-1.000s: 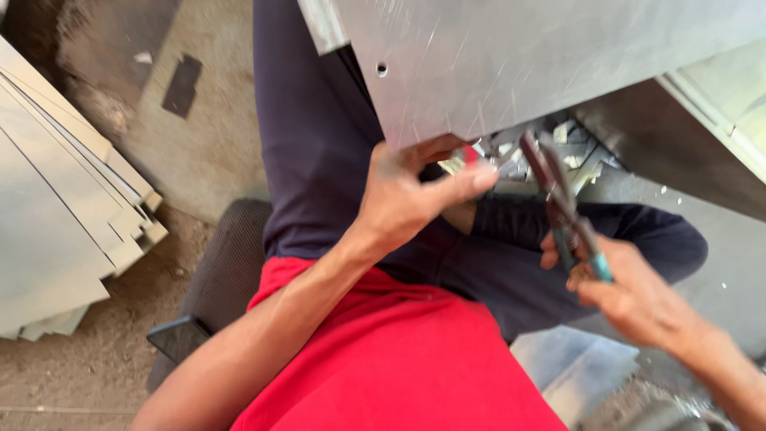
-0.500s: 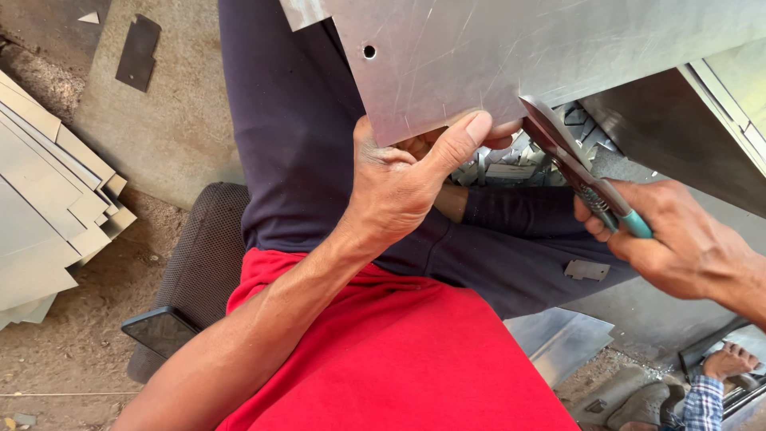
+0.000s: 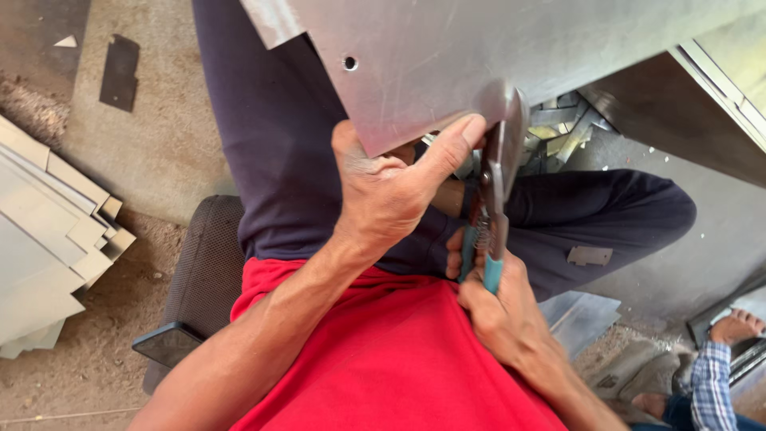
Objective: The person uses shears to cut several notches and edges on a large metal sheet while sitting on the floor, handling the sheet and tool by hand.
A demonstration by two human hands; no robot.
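— Start close in: what are the hands doing?

— The right hand (image 3: 499,307) is nearest the body, fist closed around the teal grips of the tin snips (image 3: 495,187). The left hand (image 3: 391,191) sits just beyond it, clamped on the lower edge of the metal sheet (image 3: 447,56), thumb lying flat along the rim, right beside the blades.

— So both are full?

— Yes, neither is loose. The blades sit at the sheet's bottom edge; whether they are already biting I cannot tell.

— How would you do that cut well?

— I'd judge the thumb is too near the blades; slide it back along the edge. Keep the sheet pulled taut and level, feed it deep into the throat of the blades, and squeeze short of the tips so the edge doesn't burr.

— And the sheet itself?

— Dull grey, scuffed with fine scratches, one small round hole (image 3: 349,62) near its left side. It hangs over the person's lap, above the dark trousers, tilted toward them.

— Beyond that?

— Offcuts (image 3: 570,124) lie under the sheet, and a stack of cut panels (image 3: 48,231) rests on the dirt floor, well apart.
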